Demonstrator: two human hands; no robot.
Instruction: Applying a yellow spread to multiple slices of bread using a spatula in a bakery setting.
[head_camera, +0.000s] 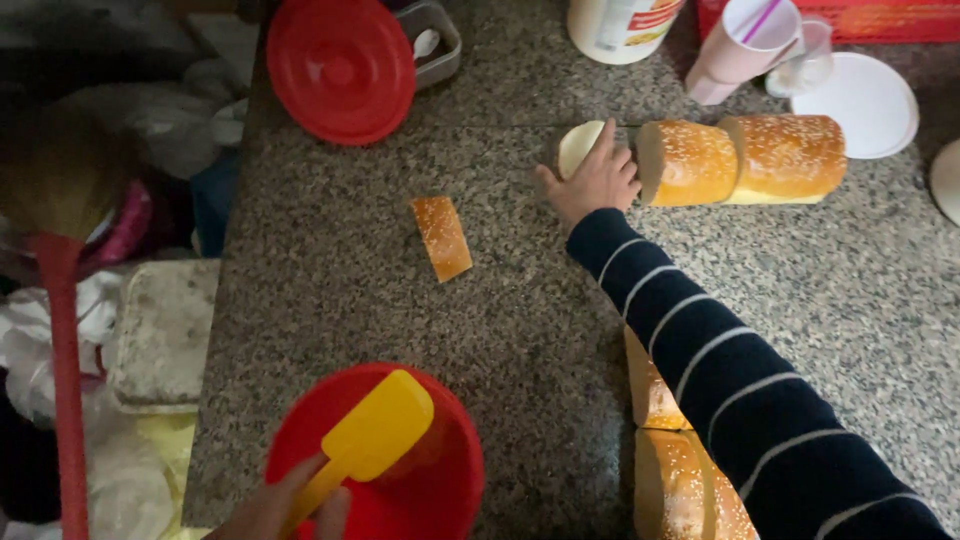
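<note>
Fingers (607, 150) of the right hand (592, 185) are spread and resting on a pale cut slice (580, 145) that stands at the left end of the loaf (740, 160), so they're draped over it, not really pinching. That loaf lies long-ways left to right on the surface (350, 300), running off to the right of the hand, already split into two chunks. Left hand (285, 510) is way down at the near edge, curled tight around the handle of a yellow spatula (375, 435) whose blade sits over the red bowl (440, 480); can't see anything in the bowl. A lone crust piece (441, 237) lies between the two hands. More bread (665, 450) sits under the right sleeve. Red lid (340, 68) is up top.
</note>
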